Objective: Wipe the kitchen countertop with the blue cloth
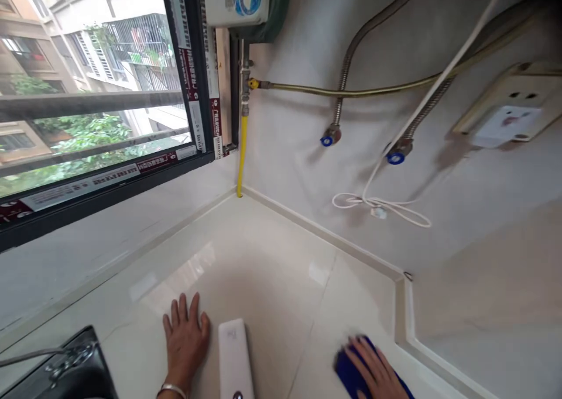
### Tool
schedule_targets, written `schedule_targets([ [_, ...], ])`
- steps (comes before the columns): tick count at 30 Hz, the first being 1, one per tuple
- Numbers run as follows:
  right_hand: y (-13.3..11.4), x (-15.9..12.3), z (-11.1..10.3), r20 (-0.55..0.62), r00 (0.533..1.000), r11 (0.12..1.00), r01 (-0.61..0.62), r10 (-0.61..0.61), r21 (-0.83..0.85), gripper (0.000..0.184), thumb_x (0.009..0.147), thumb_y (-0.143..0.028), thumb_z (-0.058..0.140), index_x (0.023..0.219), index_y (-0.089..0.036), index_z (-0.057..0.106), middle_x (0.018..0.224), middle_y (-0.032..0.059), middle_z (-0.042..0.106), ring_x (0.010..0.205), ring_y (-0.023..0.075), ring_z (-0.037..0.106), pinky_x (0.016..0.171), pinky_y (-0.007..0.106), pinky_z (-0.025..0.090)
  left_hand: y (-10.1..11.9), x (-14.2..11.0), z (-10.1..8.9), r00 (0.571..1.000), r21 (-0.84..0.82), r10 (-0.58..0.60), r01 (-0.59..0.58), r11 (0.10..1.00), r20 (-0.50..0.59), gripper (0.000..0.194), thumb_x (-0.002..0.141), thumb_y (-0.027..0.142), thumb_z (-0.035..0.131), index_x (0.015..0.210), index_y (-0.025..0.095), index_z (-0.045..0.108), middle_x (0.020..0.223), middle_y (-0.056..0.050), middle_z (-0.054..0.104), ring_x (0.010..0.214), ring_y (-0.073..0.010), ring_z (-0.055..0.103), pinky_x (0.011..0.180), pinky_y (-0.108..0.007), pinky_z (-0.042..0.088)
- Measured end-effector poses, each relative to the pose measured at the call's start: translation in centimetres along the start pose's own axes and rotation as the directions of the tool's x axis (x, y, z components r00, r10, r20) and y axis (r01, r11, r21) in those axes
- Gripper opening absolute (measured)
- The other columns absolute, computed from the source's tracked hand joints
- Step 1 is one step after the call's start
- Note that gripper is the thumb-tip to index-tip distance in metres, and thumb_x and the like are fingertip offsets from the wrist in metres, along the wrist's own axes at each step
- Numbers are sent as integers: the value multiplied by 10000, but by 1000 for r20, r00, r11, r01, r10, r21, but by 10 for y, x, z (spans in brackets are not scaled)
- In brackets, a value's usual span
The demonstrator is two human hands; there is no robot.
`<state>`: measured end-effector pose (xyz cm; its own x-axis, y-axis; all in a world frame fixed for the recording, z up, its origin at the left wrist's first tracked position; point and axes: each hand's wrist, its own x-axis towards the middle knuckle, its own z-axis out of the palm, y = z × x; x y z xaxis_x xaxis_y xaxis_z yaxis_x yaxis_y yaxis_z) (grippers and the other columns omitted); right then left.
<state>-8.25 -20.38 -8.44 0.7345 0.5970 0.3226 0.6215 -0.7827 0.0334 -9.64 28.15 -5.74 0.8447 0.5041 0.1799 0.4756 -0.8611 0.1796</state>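
Note:
My left hand (pixel 184 340) lies flat on the cream countertop (pixel 259 270), its fingers spread and nothing in them. A metal bangle (pixel 172 389) circles that wrist. Over at the right, my right hand (pixel 375 367) presses a dark blue cloth (pixel 349 375) against the counter. Its fingertips are slightly blurred, and the frame's lower edge cuts off part of the cloth. Between the hands, nearer the left one, rests a long white object (pixel 234 358) with a small round dark spot at its near end.
A dark glossy fixture (pixel 83 375) with a chain and a grey line sits at lower left. The window (pixel 96 95) is above it. A yellow pipe (pixel 242 153) rises from the counter corner. Valves (pixel 331 136), a coiled white cord (pixel 373 203) and a socket (pixel 507 121) are along the wall.

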Motion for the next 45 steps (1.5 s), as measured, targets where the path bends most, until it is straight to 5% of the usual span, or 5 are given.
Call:
schedule_targets([
  [4,0,121,37,-34,993,993,-112,112,-23,683,947,-370,412,1574,-235,175,1633,68,252,1508,305,213,1190,595,295,-1,-2,2,1000,-46,7,-8,999,-26,537,958,320,335,1474,183,395,1608,-147,256,1518,-326,134,1240,-604,157],
  [12,-122,335,75,83,894,836,374,-440,402,617,908,-368,529,1502,-299,378,1603,41,335,1509,263,198,1239,554,162,-5,-6,9,997,-43,12,-15,999,-70,577,954,335,345,1495,136,339,1595,-141,296,1508,-312,179,1235,-609,214],
  [22,-230,450,111,73,876,807,404,-478,431,589,938,-481,477,1500,-341,367,1599,-5,348,1498,203,221,1251,438,130,-8,-9,9,998,30,26,-25,999,-51,584,943,323,411,1505,194,320,1602,-100,294,1505,-298,200,1214,-599,294],
  [35,3,317,87,79,973,975,-218,215,36,605,990,-445,237,1517,-169,346,1602,128,315,1501,295,199,1201,548,207,-5,-1,0,1000,-68,-26,26,997,-5,580,955,366,321,1485,135,363,1595,-136,297,1508,-306,167,1246,-589,188],
  [45,-8,143,51,-20,915,914,-403,402,-49,608,973,-438,319,1529,-192,331,1616,119,288,1503,305,221,1191,582,252,-5,6,2,999,-82,-40,39,996,-12,623,944,411,217,1476,126,373,1590,-144,299,1506,-309,166,1242,-566,153],
])
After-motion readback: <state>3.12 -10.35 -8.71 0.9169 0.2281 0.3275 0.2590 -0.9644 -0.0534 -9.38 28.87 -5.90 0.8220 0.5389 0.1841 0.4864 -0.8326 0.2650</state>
